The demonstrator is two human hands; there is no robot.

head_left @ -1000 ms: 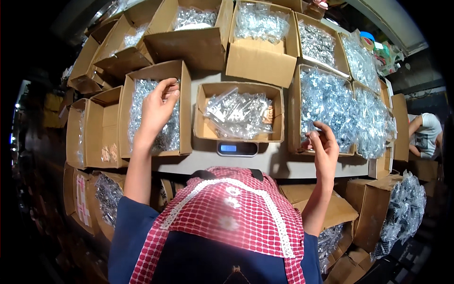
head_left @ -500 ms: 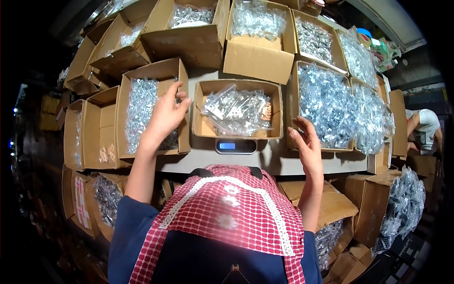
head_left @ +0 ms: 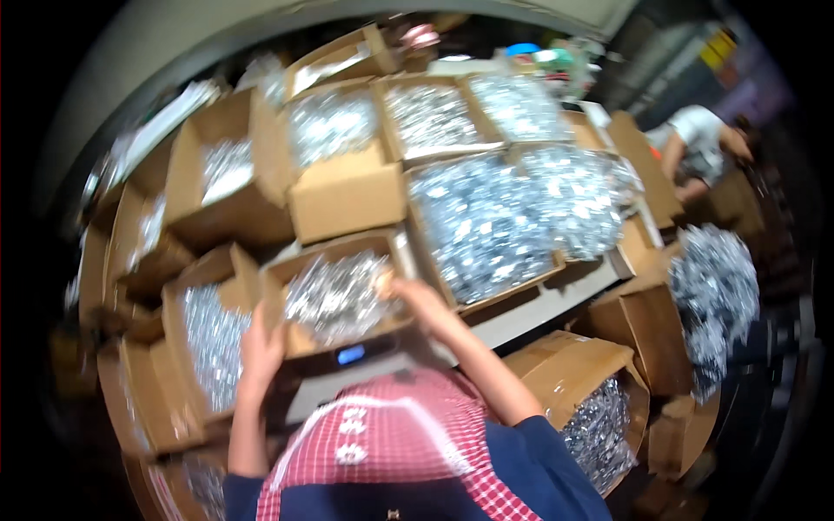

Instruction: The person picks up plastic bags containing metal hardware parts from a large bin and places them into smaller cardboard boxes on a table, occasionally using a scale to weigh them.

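Observation:
In front of me a small cardboard box (head_left: pixel 306 346) sits on a digital scale (head_left: pixel 352 354) with a lit blue display. Inside lies a clear plastic bag of shiny silver metal parts (head_left: pixel 337 297); a copper-coloured patch shows at its right side. My left hand (head_left: pixel 261 354) is beside the box's left wall, fingers stretched upward and thumb apart. Over the right rim reaches my right hand (head_left: pixel 419 302), its fingertips close to the copper-coloured patch. Motion blur hides whether those fingers grip the rim or anything inside.
Left of the scale stands an open box of bagged parts (head_left: pixel 213 339). A larger box heaped with silver bags (head_left: pixel 486 230) is at the right. More open cartons (head_left: pixel 334 130) line the back. Below the table's right edge is a torn carton (head_left: pixel 565 369). Another person (head_left: pixel 699 148) bends at far right.
The view has turned and shifted right, so the scene looks tilted. Both my hands have closed in from apart to the sides of the small box.

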